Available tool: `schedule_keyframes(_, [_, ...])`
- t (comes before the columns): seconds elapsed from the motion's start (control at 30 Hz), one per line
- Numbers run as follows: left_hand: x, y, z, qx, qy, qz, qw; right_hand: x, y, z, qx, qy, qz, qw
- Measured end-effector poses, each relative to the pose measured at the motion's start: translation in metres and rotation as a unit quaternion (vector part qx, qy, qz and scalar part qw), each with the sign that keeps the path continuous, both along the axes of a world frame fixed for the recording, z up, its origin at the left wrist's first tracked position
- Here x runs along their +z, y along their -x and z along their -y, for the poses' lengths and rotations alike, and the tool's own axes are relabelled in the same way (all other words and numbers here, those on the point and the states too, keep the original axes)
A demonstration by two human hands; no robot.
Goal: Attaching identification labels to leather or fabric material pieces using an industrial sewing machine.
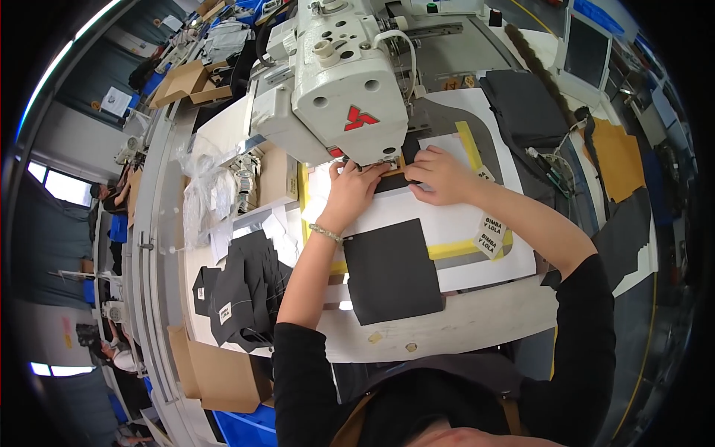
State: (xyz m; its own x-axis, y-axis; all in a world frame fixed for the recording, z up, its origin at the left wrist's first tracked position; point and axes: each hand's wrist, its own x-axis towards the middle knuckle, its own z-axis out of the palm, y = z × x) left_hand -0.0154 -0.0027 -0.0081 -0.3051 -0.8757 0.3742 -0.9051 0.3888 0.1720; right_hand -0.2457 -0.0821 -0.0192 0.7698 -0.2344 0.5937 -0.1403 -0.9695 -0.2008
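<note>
Both hands work close together under the head of a white sewing machine. My left hand, with a beaded bracelet on its wrist, reaches its fingers out flat toward the needle area. Opposite it, my right hand has curled fingers, the tips at the edge of a small black piece. What those fingertips grip is too small to tell. A narrow orange-brown strip lies between the two hands. Nearer me, a larger flat black panel rests on the white work plate, apart from both hands.
Yellow tape borders the plate. Stacked black pieces with pale labels lie left, beside a clear plastic bag and cardboard box. Pale labels lie right. Farther right are folded dark fabric and a monitor.
</note>
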Motion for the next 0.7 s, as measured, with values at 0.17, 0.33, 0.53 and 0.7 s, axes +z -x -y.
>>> schedule_keyframes(0.17, [-0.006, -0.010, 0.009, 0.009, 0.003, 0.025, 1.000, -0.002, -0.007, 0.011, -0.015, 0.007, 0.066, 0.998])
schedule_keyframes(0.33, [-0.007, -0.010, 0.008, 0.009, -0.008, 0.020, 1.000, -0.002, -0.008, 0.010, -0.014, 0.029, 0.052, 0.998])
schedule_keyframes(0.53, [-0.006, -0.006, 0.005, 0.008, 0.002, 0.011, 1.000, -0.004, -0.007, 0.011, -0.011, 0.010, 0.035, 0.999])
schedule_keyframes(0.7, [-0.008, -0.008, -0.002, 0.025, -0.013, 0.013, 1.000, -0.004, -0.009, 0.011, -0.008, 0.010, 0.036, 0.999])
